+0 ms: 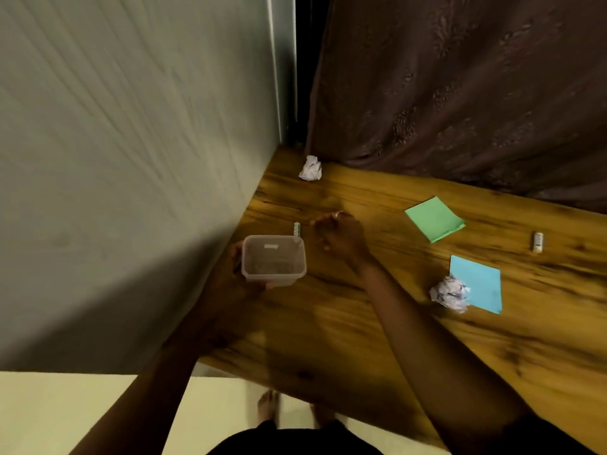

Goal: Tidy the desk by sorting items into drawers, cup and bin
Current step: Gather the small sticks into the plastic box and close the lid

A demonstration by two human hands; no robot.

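My left hand [237, 267] grips a clear square plastic container [274, 260] at the desk's left edge, held just above the wood. My right hand [340, 237] hovers beside it on the right, fingers loosely curled, nothing visible in them. A small battery [297, 229] lies just behind the container's far right corner. Crumpled paper balls sit at the far corner [310, 168] and on the right [450, 293], the latter overlapping a blue sticky pad [481, 282]. A green sticky pad [434, 219] and a second battery [537, 242] lie further right.
The wooden desk [377, 323] runs along a grey wall [131, 159] on the left and a dark brown curtain [460, 77] behind. Pale floor [82, 412] and my bare feet [270, 405] show below the desk's near edge.
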